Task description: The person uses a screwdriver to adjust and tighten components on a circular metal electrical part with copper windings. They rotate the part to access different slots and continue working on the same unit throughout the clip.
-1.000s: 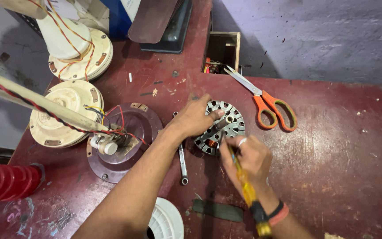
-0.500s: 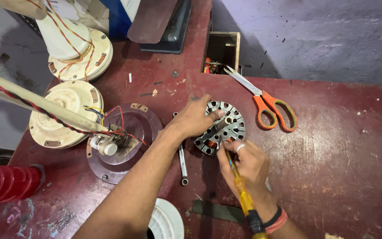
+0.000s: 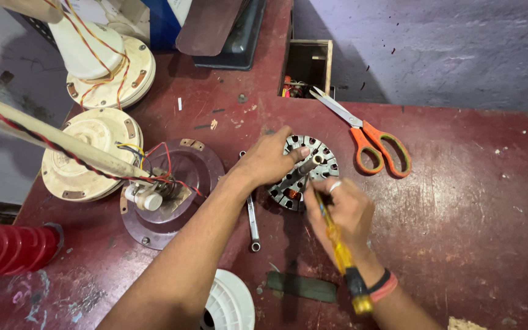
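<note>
A round metal fan stator [image 3: 320,160] with slotted rim and a central shaft lies on the dark red workbench [image 3: 459,214]. My left hand [image 3: 268,160] rests on its left side, fingers over the shaft, holding it down. My right hand [image 3: 343,211] grips a yellow-handled screwdriver [image 3: 336,244], its tip pointing into the stator near the shaft. A small wrench [image 3: 252,220] lies just below my left wrist.
Orange-handled scissors [image 3: 371,137] lie right of the stator. A dark red fan cover with wires [image 3: 169,189] and two cream fan motor housings [image 3: 87,162] sit to the left. A white spool [image 3: 230,302], a red ribbed part [image 3: 7,247] and an open recess [image 3: 307,67] are nearby.
My right hand has shifted the screwdriver slightly, bringing its tip closer to the stator's shaft. My left hand stays on the stator.
</note>
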Demonstrator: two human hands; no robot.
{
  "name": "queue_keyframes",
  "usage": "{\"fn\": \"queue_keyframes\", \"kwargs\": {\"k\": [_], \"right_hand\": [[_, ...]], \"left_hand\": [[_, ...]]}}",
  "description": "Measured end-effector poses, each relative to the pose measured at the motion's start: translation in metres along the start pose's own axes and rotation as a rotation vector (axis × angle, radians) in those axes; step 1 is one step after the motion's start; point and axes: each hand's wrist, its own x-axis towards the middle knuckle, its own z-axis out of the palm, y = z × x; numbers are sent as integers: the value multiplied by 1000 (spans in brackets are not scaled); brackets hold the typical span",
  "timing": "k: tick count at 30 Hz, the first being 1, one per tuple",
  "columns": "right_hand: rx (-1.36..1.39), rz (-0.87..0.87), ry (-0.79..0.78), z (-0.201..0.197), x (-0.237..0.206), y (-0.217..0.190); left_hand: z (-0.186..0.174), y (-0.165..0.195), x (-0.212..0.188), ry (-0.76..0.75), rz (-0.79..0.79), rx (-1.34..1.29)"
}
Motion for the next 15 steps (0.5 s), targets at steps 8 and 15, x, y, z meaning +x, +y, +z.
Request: {"fn": "queue_keyframes", "kwargs": {"k": [8, 15], "right_hand": [[5, 19, -21, -2, -1, -1], [44, 74, -37, -1, -4, -6]], "left_hand": [[0, 0, 1, -2, -6, -36], [-3, 4, -1, -91, -181, -185]]}}
